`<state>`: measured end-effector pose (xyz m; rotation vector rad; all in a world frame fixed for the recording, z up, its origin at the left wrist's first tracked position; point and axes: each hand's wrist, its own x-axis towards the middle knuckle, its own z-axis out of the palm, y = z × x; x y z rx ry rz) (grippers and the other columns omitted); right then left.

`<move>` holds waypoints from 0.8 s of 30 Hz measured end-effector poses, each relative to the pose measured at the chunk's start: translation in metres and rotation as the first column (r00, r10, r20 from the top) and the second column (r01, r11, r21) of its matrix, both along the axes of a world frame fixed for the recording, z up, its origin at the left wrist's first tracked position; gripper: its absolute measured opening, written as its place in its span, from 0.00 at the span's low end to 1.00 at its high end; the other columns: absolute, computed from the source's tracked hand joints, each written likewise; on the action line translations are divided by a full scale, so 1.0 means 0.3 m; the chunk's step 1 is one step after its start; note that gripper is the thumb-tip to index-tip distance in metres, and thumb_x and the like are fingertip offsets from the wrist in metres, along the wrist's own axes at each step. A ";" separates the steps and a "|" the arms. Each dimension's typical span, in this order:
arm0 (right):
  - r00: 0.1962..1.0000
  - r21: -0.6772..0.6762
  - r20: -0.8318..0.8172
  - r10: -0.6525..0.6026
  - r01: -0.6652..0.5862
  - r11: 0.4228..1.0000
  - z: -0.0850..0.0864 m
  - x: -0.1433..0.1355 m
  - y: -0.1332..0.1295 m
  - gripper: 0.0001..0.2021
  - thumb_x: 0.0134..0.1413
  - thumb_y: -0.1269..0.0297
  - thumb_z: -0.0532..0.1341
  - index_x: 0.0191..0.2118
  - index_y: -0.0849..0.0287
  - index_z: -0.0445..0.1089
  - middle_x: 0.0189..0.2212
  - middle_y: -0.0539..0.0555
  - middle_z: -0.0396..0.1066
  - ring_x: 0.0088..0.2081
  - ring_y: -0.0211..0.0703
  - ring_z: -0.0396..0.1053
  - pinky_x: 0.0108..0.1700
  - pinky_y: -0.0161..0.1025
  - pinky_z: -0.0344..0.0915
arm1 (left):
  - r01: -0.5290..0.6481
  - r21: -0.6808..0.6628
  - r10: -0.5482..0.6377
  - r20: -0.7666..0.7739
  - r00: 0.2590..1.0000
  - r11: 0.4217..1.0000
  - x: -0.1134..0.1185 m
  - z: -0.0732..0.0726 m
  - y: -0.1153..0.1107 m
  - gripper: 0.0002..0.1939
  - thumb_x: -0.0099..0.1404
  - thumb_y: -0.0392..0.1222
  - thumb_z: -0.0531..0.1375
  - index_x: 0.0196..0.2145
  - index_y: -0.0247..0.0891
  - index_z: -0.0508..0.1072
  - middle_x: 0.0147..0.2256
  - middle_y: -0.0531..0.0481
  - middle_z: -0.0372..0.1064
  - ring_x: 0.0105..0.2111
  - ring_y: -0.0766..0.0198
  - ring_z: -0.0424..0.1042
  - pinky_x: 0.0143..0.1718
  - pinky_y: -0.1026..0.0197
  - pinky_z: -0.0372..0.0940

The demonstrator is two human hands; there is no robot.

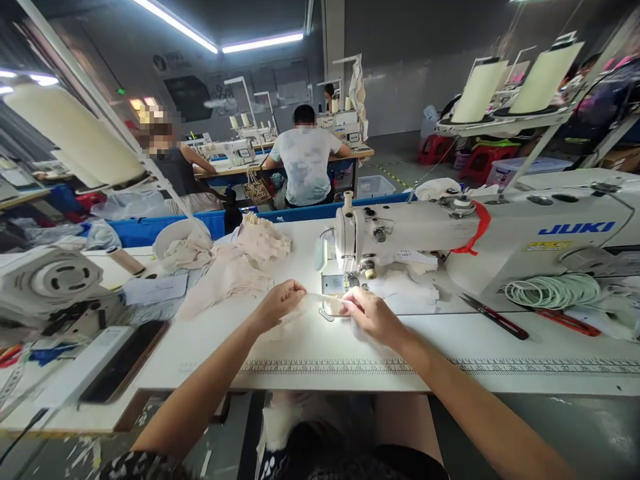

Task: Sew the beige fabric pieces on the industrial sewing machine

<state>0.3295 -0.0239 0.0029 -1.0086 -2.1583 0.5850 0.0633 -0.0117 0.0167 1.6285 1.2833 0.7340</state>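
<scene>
A pale piece of fabric [320, 299] is stretched between my two hands, just in front of the sewing machine's needle area [345, 280]. My left hand [281, 301] pinches its left end, fingers closed. With thumb and fingertips together, my right hand [367, 310] grips the right end close to the presser foot. The white sewing machine [400, 227] has a red strip [475, 230] tied round its arm. Under the lamp the fabric's edges are washed out, so its outline is hard to make out.
Cream fabric pieces [230, 280] are piled left of the machine. Two thread snips [493, 315] and a coil of pale green cord [553, 291] lie at right. A dark phone [125, 361] rests at left. A printed ruler [320, 367] runs along the front edge. Other people sit at machines beyond.
</scene>
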 end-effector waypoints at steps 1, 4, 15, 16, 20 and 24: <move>0.999 0.018 0.032 0.001 -0.002 1.000 0.003 0.000 0.000 0.12 0.73 0.62 0.51 0.36 0.53 0.67 0.30 0.53 0.78 0.31 0.44 0.75 0.36 0.41 0.70 | -0.011 0.027 0.012 -0.048 0.999 1.000 -0.026 0.009 -0.003 0.15 0.68 0.56 0.56 0.39 0.41 0.70 0.24 0.56 0.65 0.23 0.63 0.64 0.26 0.62 0.56; 0.986 0.087 0.163 -0.028 0.014 0.996 0.001 -0.007 0.005 0.17 0.72 0.60 0.51 0.29 0.53 0.65 0.26 0.53 0.73 0.28 0.43 0.70 0.33 0.40 0.65 | -0.014 0.112 0.042 -0.247 0.968 0.994 -0.095 0.019 -0.012 0.14 0.69 0.52 0.56 0.37 0.41 0.74 0.30 0.51 0.73 0.30 0.59 0.71 0.30 0.60 0.60; 0.762 0.343 0.497 -0.415 0.267 0.901 -0.057 -0.010 0.016 0.19 0.72 0.62 0.51 0.31 0.58 0.73 0.25 0.59 0.72 0.25 0.45 0.67 0.26 0.41 0.48 | 0.047 0.411 0.300 -0.734 0.610 0.910 -0.223 -0.040 0.077 0.07 0.72 0.39 0.58 0.44 0.39 0.76 0.46 0.40 0.76 0.51 0.46 0.73 0.50 0.49 0.67; 0.763 0.348 0.486 -0.426 0.278 0.895 -0.063 0.000 0.017 0.18 0.71 0.62 0.51 0.31 0.57 0.73 0.25 0.59 0.73 0.24 0.45 0.67 0.25 0.41 0.48 | 0.063 0.457 0.336 -0.734 0.591 0.887 -0.229 -0.035 0.102 0.09 0.72 0.37 0.57 0.45 0.39 0.77 0.48 0.38 0.75 0.54 0.44 0.71 0.52 0.48 0.67; 0.797 0.336 0.444 -0.410 0.276 0.900 -0.071 0.039 0.016 0.18 0.72 0.59 0.52 0.29 0.54 0.68 0.23 0.57 0.72 0.22 0.45 0.66 0.25 0.42 0.46 | 0.087 0.473 0.359 -0.764 0.535 0.877 -0.232 -0.032 0.213 0.12 0.67 0.30 0.56 0.40 0.39 0.79 0.50 0.36 0.73 0.59 0.42 0.66 0.55 0.45 0.64; 0.846 0.291 0.383 -0.371 0.270 0.918 -0.059 0.074 0.010 0.20 0.74 0.57 0.50 0.28 0.53 0.66 0.23 0.54 0.71 0.21 0.42 0.63 0.26 0.43 0.50 | -0.116 0.490 0.418 -0.570 0.708 0.864 -0.257 -0.031 0.276 0.08 0.68 0.35 0.57 0.31 0.40 0.73 0.44 0.39 0.74 0.56 0.46 0.67 0.56 0.48 0.63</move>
